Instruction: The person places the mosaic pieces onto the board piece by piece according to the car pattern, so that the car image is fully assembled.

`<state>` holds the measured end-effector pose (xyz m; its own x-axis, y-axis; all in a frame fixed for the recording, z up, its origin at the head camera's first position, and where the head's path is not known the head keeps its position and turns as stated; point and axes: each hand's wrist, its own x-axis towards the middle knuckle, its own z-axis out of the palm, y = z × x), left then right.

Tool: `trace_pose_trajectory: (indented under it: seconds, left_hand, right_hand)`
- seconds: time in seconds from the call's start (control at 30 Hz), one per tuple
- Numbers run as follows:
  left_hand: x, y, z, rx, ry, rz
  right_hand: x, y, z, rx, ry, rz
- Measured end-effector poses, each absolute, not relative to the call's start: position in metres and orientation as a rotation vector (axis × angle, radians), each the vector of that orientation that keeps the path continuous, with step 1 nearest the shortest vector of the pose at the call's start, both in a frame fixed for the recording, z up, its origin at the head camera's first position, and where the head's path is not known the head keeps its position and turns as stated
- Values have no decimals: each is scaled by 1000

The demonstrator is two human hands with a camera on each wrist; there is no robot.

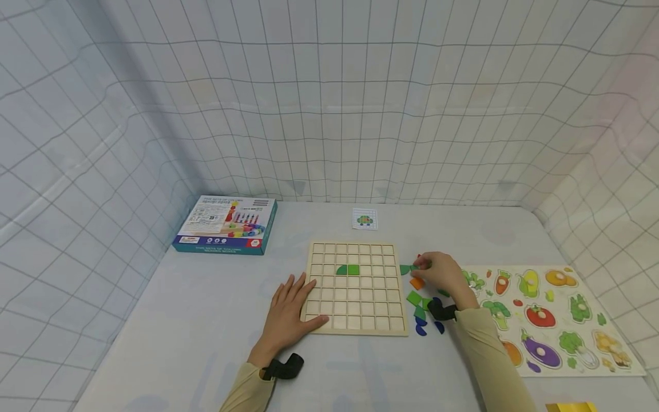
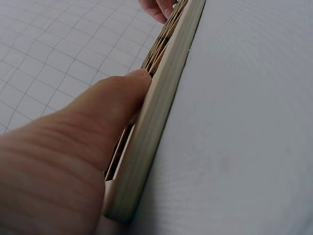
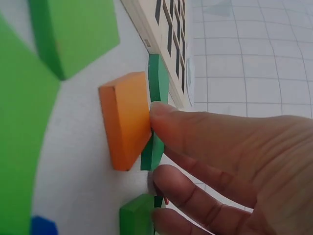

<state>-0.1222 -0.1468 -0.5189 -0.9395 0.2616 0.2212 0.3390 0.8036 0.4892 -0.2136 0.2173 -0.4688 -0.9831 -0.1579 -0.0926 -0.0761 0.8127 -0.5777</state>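
My left hand rests on the near left side of the wooden grid board, fingers spread, thumb on its near edge. In the grid lie a dark green quarter-round piece and a light green square side by side. To the right of the board, my right hand pinches a dark green piece at the tabletop, its far side hidden by fingers. Another dark green piece shows at the board's right edge. An orange piece stands close to the thumb.
Several green and blue pieces lie right of the board. A vegetable puzzle board is farther right. Behind the grid lies a small pattern card; a bead-toy box sits back left. A yellow object shows near right.
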Motion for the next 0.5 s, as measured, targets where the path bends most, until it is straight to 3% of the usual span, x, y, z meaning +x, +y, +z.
trace_pose_trajectory:
  seconds: [0.5]
  left_hand:
    - [-123,-147,-520,-470,-2855,-801]
  right_hand:
    - [-215,215,-465,-210,2854,-921]
